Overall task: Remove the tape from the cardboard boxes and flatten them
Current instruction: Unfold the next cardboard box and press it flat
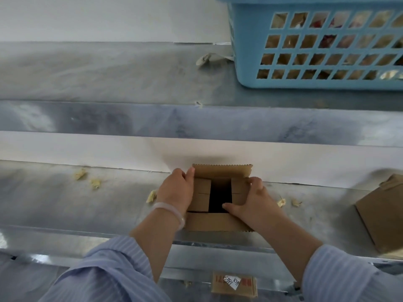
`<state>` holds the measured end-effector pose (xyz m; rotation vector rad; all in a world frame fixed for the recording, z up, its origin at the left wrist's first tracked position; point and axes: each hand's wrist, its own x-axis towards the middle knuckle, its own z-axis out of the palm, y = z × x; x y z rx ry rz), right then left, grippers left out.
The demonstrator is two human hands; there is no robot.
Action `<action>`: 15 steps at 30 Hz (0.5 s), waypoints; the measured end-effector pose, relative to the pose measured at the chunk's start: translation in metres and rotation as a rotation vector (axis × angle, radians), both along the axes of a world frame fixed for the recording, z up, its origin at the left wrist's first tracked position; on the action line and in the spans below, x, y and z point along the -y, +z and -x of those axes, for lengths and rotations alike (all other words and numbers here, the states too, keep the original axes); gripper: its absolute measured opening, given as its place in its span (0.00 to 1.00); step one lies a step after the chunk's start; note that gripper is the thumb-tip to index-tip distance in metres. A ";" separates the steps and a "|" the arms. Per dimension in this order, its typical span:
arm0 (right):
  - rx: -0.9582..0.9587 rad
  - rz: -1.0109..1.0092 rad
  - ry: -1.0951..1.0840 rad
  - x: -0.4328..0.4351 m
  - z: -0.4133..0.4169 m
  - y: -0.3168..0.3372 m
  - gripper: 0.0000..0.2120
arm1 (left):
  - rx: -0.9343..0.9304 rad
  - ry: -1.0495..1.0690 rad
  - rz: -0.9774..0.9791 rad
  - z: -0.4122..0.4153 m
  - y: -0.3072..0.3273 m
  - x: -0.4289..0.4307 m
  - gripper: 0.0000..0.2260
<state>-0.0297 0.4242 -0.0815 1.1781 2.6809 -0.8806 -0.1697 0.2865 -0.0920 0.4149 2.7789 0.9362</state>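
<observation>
- Left fingers [175,173] are curled together over the left side of the cardboard box [218,223], with the thumb tip pressed at the far-left corner, right by the far flap.
- Right fingers [255,182] are bent down onto the right inner flap. The thumb is stretched out along the near edge of the dark opening.
- So the left hand [176,189] and the right hand [254,203] each hold one side of the box, with the open middle between them.
- The box sits on the worktop [65,203] close to its front edge, about midway along. Its top is open, the far flap stands up, the near flap folds out towards the person, and both inner flaps lie down.
- A pale bracelet [172,211] rings the left wrist, and light blue striped sleeves [113,273] cover both forearms.
- Yellowish tape scraps [80,173] dot the worktop. Two lie towards the left, one is just beside the left hand, and two more lie just right of the right hand.
- A second cardboard box [383,214] lies tilted at the right edge of the worktop, partly out of view.
- Below the front edge there is a flat piece of cardboard [234,284] with a white handwritten label on it.
- A raised metal shelf [109,73] runs behind the worktop. At its right end stands a blue basket [246,51], with crumpled brownish bits showing through the holes in its side.
- One crumpled pale scrap [207,58] lies just left of the basket.
</observation>
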 end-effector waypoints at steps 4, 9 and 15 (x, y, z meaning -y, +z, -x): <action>0.004 0.004 0.007 0.001 0.006 0.003 0.38 | 0.036 -0.121 -0.006 -0.017 -0.002 -0.003 0.27; -0.204 0.107 -0.041 -0.002 -0.012 0.000 0.32 | 0.001 -0.263 -0.059 -0.029 -0.009 0.008 0.38; -0.505 0.378 -0.079 -0.024 -0.029 -0.012 0.27 | 0.064 -0.337 -0.312 -0.026 -0.009 0.038 0.31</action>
